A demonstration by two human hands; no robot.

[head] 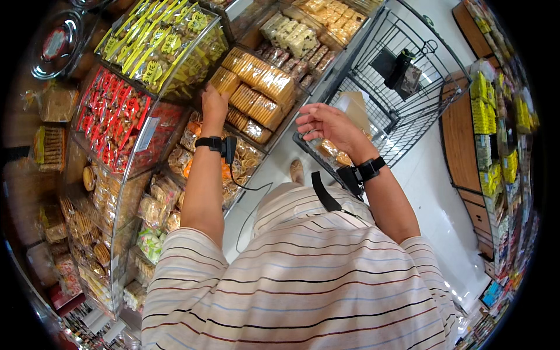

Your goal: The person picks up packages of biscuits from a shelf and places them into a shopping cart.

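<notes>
My left hand (215,104) reaches into a clear-walled bin and has its fingers on the near end of a plastic-wrapped stack of round biscuits (225,80). Whether it grips the pack cannot be told. More wrapped biscuit stacks (258,105) lie in rows beside it. My right hand (323,122) is over the near edge of a wire shopping cart (393,127), palm turned inward, fingers apart and slightly curled, holding nothing. Below it in the cart lie packaged baked goods (329,149) and a brown paper-like piece (355,109).
Bins of red-wrapped snacks (114,118), yellow-labelled bags (164,43) and ring-shaped snacks (245,162) surround my left arm. A black device (402,72) sits in the cart's far part. Stocked shelves (483,131) curve along the right, across a pale floor (420,197).
</notes>
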